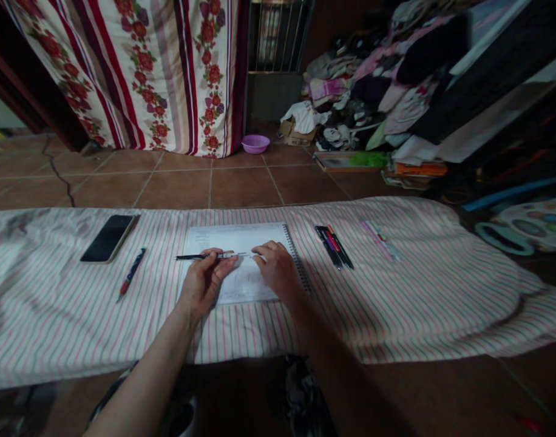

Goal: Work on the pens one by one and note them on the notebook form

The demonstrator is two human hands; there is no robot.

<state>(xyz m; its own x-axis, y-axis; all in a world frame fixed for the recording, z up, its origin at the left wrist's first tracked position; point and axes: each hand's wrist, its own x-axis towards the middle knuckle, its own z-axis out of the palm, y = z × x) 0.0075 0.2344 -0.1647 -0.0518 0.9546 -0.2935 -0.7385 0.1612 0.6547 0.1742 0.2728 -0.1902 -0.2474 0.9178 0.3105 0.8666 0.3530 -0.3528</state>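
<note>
My left hand [207, 276] is closed round a black pen [189, 257], holding it level above the notebook. The pen's dark end sticks out to the left, and a paler, thin end points right. Close to that thin end, my right hand [277, 267] has its fingers curled together in a pinch. A small pale bit shows at its fingertips, too small to name. Under both hands lies an open spiral notebook [241, 291], its wire binding on the right side and faint print or lines on the page.
Left of the notebook lie a phone [108, 239] and a blue-and-red pen [131, 274]. To the right are several dark pens [334, 247] and some pastel pens [380, 241]. A striped cloth [419, 291] covers the low surface. Beyond are a purple basin [255, 144] and heaped clothes.
</note>
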